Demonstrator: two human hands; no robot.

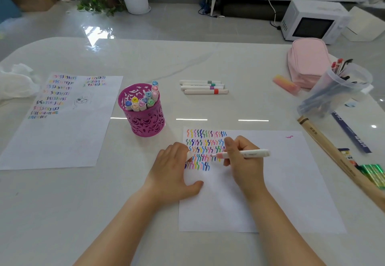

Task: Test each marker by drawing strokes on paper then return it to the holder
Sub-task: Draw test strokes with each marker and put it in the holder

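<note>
A: Marker (pixel 245 153) in right hand (pixel 243 161), fingers and thumb curled round the barrel close to the nib end. The pink nib meets the paper (pixel 281 182) just ahead of those fingertips, among the rows of squiggles.

B: Left hand (pixel 175 167)?

A: Heel and thumb rest on the sheet's near-left edge. Fingers are curled, with a white piece showing at their tips. Looks like the cap (pixel 189 155), held there.

B: Handling?

A: My guess is a light, rigid plastic barrel, smooth and a bit slick. Best gripped low, near the nib, as it is now. The felt tip is the soft part, so light pressure. The paper is thin and would slide if it weren't pinned.

B: Counts?

A: One marker in hand. About ten stand caps-up in the magenta cut-out holder (pixel 145 119), beyond the left fingertips. Some overlap, so that count is loose. Four loose markers (pixel 203 87) lie side by side further out, past both sets of fingers. Two sheets: this one, and a second sheet (pixel 62 130) well to the left of the left fingers.
</note>
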